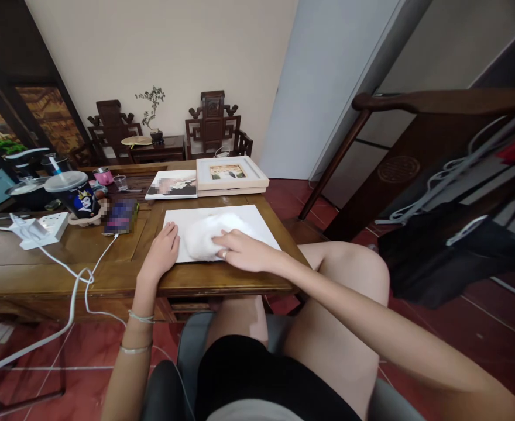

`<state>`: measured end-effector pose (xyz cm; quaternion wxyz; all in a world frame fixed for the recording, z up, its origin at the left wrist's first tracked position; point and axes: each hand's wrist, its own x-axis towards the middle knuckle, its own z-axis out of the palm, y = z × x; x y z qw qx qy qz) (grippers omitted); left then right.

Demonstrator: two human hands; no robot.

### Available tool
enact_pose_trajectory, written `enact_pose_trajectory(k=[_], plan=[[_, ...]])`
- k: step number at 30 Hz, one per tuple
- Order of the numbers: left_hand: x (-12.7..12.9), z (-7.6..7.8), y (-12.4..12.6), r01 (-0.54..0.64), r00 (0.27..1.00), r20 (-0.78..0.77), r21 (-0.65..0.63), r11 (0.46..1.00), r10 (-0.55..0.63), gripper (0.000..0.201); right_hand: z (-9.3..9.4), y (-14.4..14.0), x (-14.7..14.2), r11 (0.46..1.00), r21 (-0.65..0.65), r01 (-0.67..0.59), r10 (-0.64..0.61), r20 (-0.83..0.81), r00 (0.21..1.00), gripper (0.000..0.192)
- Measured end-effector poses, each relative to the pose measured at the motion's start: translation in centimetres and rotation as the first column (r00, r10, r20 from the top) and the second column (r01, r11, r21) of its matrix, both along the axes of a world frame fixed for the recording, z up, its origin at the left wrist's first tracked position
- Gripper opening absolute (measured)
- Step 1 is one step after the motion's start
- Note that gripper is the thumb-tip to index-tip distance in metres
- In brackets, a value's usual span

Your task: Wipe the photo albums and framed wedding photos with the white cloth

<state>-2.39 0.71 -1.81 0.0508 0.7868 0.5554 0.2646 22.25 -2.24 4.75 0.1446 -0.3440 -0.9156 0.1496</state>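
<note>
A white rectangular board [257, 225] lies flat near the front edge of the wooden table [108, 257]. On it sits a crumpled white cloth [205, 234]. My right hand [242, 250] rests on the cloth's right side, fingers bent over it and pressing it down. My left hand [163, 251] lies flat, fingers apart, on the board's left edge beside the cloth. Behind the board stand a white picture frame [231, 173] with a photo in it and a printed photo panel [172, 184].
A white power strip [42, 229] with cables trailing over the table edge sits at left, next to a phone [120, 217], a lidded cup [75, 196] and small jars. A dark wooden rack [437, 152] hung with clothes stands at right. Carved chairs line the back wall.
</note>
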Motion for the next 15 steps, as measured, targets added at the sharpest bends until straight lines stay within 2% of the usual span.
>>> enact_pose_trajectory(k=[3, 6, 10, 12, 15], plan=[[0.0, 0.0, 0.0, -0.004, 1.0, -0.005, -0.011, 1.0, 0.004, 0.045, -0.4, 3.8, -0.7, 0.99, 0.014, 0.14, -0.139, -0.009, 0.99, 0.02], [0.1, 0.1, -0.1, 0.002, 1.0, 0.006, -0.006, 1.0, -0.002, 0.045, -0.2, 6.9, -2.7, 0.956, 0.036, 0.291, -0.292, 0.016, 0.956, 0.024], [0.2, 0.6, -0.3, -0.007, 0.994, 0.106, 0.015, 1.0, 0.005, 0.044, 0.0, 8.2, -6.1, 0.919, 0.073, 0.388, -0.392, 0.063, 0.918, 0.029], [0.2, 1.2, -0.4, -0.069, 0.974, 0.221, 0.043, 0.997, 0.058, 0.046, -0.2, 7.4, -7.4, 0.943, 0.11, 0.315, -0.324, 0.082, 0.942, 0.03], [0.1, 2.0, -0.7, -0.185, 0.908, 0.395, 0.079, 0.98, 0.14, 0.05, -0.7, 4.8, -7.9, 0.988, 0.153, 0.03, -0.048, 0.119, 0.992, 0.028]])
